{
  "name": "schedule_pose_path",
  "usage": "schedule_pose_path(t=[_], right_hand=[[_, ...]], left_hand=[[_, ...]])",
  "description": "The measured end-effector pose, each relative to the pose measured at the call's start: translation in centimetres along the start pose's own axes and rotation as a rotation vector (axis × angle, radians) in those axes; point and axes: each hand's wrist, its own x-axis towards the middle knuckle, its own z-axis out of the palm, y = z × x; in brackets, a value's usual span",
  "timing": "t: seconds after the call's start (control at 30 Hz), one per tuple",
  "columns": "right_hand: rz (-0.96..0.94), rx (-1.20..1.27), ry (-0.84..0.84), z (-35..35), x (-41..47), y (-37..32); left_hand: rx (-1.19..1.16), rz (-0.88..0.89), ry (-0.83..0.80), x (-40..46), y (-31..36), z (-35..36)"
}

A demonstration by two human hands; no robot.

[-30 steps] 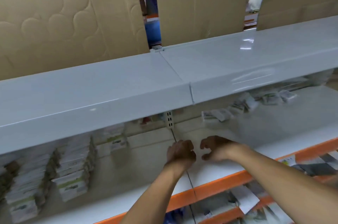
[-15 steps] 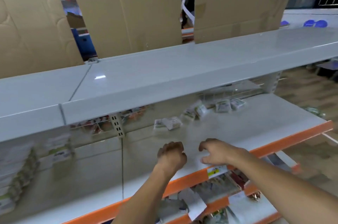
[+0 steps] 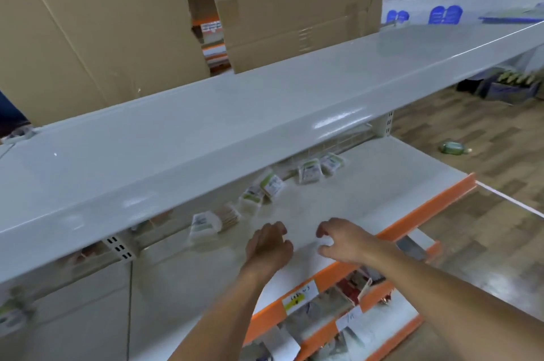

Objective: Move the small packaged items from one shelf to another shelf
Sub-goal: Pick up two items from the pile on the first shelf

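Note:
Several small white-and-green packets lie scattered along the back of the white middle shelf [image 3: 382, 189], among them one packet [image 3: 203, 225] on the left, a pair [image 3: 265, 189] in the middle and another pair [image 3: 318, 169] further right. My left hand [image 3: 269, 245] hovers over the shelf in front of them with fingers loosely curled, holding nothing. My right hand [image 3: 343, 240] hangs beside it, fingers also loosely curled and empty. Neither hand touches a packet.
The white top shelf [image 3: 235, 125] overhangs the packets, with cardboard sheets [image 3: 288, 1] behind it. Orange-edged lower shelves [image 3: 338, 328] hold more goods and price labels. More packets show blurred at the far left [image 3: 11, 310]. A bottle [image 3: 453, 148] lies on the wooden floor at right.
My view has swung to the right along the shelf. The stacked packets on the left have slid out of sight, and the scattered packets now lie just beyond both hands, which stay empty.

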Motion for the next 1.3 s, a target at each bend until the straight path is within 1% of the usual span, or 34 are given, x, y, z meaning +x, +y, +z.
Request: schedule_pose_path(t=[0.13,0.3,0.4,0.57,0.7,0.83,0.93,1.0,1.07,1.17,1.2,1.27,1.3], right_hand=[[0.068,0.067,0.060,-1.5,2.0,2.5],[0.118,0.182,0.156,-2.0,4.0,4.4],[0.120,0.195,0.181,-2.5,5.3,5.6],[0.096,0.252,0.264,-4.2,8.4,7.9],[0.078,0.265,0.280,-5.7,10.8,10.6],[0.041,0.227,0.290,-8.0,13.5,13.5],[-0.023,0.139,0.222,-9.3,15.6,15.0],[-0.043,0.159,0.161,-9.5,16.8,15.7],[-0.032,0.158,0.132,-9.4,18.3,15.9],[-0.074,0.002,0.081,-8.6,19.6,15.6],[-0.096,-0.009,0.088,-8.4,19.8,15.5],[-0.060,0.058,0.103,-8.1,19.7,15.3],[-0.057,0.082,0.137,-7.9,19.8,15.5]], left_hand=[[-0.068,-0.008,0.031,3.6,1.0,0.1],[-0.135,-0.067,0.092,6.5,1.5,0.7],[-0.132,-0.053,0.145,7.9,2.5,1.2],[-0.202,-0.053,0.156,11.5,5.3,2.0],[-0.228,-0.093,0.184,14.1,7.8,3.2],[-0.207,-0.134,0.107,16.7,10.4,4.5],[-0.178,-0.178,0.027,17.8,11.7,5.6],[-0.108,-0.195,0.027,18.2,12.3,6.4],[-0.039,-0.218,0.086,18.1,12.7,7.1],[0.008,-0.252,0.202,17.3,13.4,7.4],[0.020,-0.246,0.241,17.0,13.5,7.5],[0.028,-0.240,0.328,16.4,13.8,7.3],[0.030,-0.240,0.366,16.1,13.9,7.2]])
